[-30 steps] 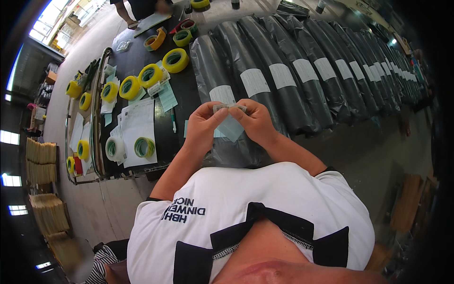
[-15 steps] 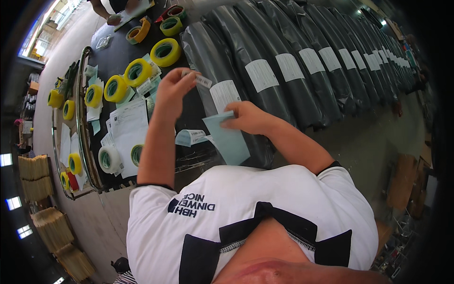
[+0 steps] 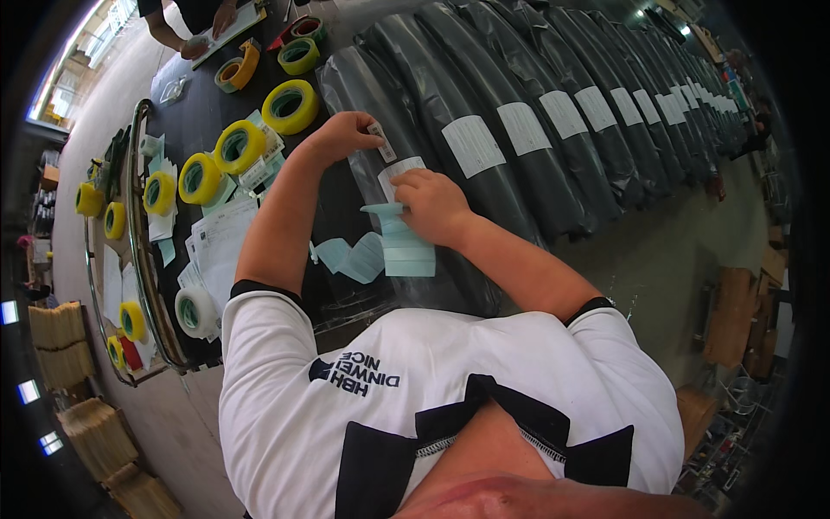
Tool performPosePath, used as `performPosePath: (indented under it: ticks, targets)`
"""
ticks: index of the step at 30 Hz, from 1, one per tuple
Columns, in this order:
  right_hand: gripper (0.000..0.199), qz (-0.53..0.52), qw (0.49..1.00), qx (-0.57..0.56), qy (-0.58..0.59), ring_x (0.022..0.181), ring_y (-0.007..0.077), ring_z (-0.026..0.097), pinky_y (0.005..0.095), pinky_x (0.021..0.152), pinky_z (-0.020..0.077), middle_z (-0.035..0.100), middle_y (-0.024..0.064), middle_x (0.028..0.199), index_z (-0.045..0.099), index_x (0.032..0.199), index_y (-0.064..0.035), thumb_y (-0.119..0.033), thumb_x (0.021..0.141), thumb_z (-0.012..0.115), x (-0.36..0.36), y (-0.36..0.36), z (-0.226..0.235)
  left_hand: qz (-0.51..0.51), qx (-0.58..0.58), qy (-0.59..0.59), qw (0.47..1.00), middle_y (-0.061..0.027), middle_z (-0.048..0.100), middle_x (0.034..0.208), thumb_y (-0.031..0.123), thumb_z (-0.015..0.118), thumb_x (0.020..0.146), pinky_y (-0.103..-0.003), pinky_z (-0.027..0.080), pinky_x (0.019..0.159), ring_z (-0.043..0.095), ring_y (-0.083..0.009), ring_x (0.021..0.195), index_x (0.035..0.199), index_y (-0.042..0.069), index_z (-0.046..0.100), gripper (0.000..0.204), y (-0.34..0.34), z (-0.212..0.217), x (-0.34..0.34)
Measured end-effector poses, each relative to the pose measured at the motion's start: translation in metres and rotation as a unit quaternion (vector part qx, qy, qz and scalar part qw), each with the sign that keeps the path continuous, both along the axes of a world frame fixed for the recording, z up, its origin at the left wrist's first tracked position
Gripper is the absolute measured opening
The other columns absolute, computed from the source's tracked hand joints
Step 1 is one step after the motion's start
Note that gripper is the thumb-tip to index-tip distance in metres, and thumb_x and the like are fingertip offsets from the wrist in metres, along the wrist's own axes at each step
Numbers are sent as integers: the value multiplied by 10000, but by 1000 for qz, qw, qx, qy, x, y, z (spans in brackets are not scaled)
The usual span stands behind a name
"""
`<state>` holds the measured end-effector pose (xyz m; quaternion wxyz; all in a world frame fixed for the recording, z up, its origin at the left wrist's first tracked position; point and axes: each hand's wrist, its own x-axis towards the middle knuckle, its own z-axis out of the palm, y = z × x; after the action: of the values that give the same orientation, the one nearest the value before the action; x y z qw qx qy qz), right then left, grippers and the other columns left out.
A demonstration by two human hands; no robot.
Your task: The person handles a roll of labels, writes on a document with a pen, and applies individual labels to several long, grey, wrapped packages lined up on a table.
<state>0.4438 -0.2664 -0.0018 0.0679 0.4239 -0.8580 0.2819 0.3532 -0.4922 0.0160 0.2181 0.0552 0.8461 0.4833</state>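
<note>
My left hand [image 3: 347, 134] pinches a small white barcode sticker [image 3: 381, 144] at the nearest dark grey plastic-wrapped package [image 3: 363, 91]. The sticker lies over the film; whether it is stuck down I cannot tell. Just below, my right hand [image 3: 432, 205] is closed on a folded strip of pale blue-green label backing paper [image 3: 409, 253], which hangs over the package's near end. My right fingers partly cover a larger white label [image 3: 393, 176] on that package. Another length of pale backing paper [image 3: 356, 258] lies curled on the black tabletop to the left.
Similar wrapped packages with white labels [image 3: 474, 145] run in a row to the far right. Yellow tape rolls [image 3: 290, 106], paper sheets [image 3: 226, 233] and an orange tape dispenser [image 3: 249, 65] cover the left tabletop. A metal rail [image 3: 138, 216] borders it. A co-worker's hands [image 3: 197, 45] are at the far end.
My left hand has moved right and brought the barcode sticker down to the package. My right hand has shifted slightly left, and the backing strip now hangs in folds.
</note>
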Motion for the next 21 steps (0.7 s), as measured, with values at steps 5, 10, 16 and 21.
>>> performPosePath:
  ticks: [5, 10, 16, 21]
  targets:
    - [171, 0, 1000, -11, 12, 1042, 264, 600, 397, 872, 486, 654, 85, 1079, 639, 817, -47, -98, 667, 704, 0, -1, -2, 2, 37, -23, 999, -19, 644, 831, 153, 710, 796, -248, 458, 723, 564, -86, 773, 940, -7, 665, 220, -1, -4, -1]
    - [155, -4, 999, -22, 27, 1029, 267, 603, 390, 860, 492, 643, 95, 1125, 631, 804, -47, -75, 667, 699, -1, 0, -4, -8, 6, -16, 1000, -21, 643, 830, 150, 715, 789, -249, 460, 714, 566, -90, 772, 956, -9, 671, 235, 5, -4, -2]
    - [132, -33, 999, -29, 14, 1028, 295, 587, 391, 868, 490, 608, 126, 1209, 623, 806, -37, -68, 691, 680, -6, -6, -7, 17, 13, -12, 1000, -38, 647, 833, 156, 720, 779, -266, 466, 714, 571, -104, 776, 956, -6, 675, 244, 7, -2, 2]
    - [144, -53, 998, -2, 19, 1038, 302, 559, 392, 878, 487, 587, 135, 1239, 626, 868, -23, -77, 736, 640, -13, -15, -14, -9, -90, 47, 995, -56, 656, 825, 154, 745, 756, -293, 479, 687, 583, -125, 748, 971, 5, 677, 270, 8, -10, 0]
